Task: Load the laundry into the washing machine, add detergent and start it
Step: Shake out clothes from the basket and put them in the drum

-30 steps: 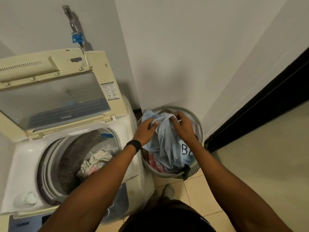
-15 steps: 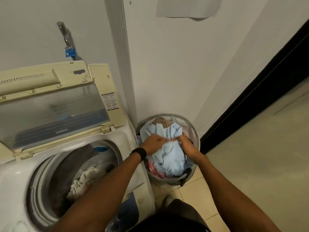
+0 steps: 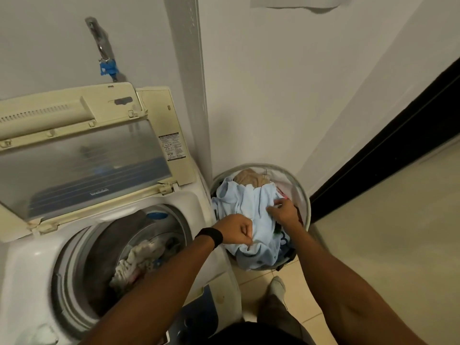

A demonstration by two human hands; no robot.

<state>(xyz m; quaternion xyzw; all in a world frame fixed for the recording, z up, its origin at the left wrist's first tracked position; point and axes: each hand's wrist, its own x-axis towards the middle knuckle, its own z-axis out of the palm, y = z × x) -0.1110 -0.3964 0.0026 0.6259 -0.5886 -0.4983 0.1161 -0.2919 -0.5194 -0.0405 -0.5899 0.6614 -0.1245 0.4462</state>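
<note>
A light blue shirt [image 3: 251, 215] lies on top of the round laundry basket [image 3: 302, 192] in the corner. My left hand [image 3: 236, 232] grips the shirt's near edge in a fist. My right hand [image 3: 283, 211] pinches the shirt's fabric further right. To the left stands the white top-loading washing machine [image 3: 29, 265] with its lid [image 3: 82, 155] raised. Its drum [image 3: 119, 245] holds a pale crumpled garment [image 3: 135, 263]. A tan garment [image 3: 250, 178] shows at the back of the basket.
A tap with a blue fitting [image 3: 105, 66] sticks out of the wall above the machine. A dark door frame [image 3: 388, 145] runs along the right wall. My socked foot [image 3: 277, 287] stands on the tiled floor [image 3: 398, 232] just in front of the basket.
Both hands have dropped lower with the blue shirt and moved apart, the left one drawing toward the machine. The shirt is now bunched on the basket rather than lifted.
</note>
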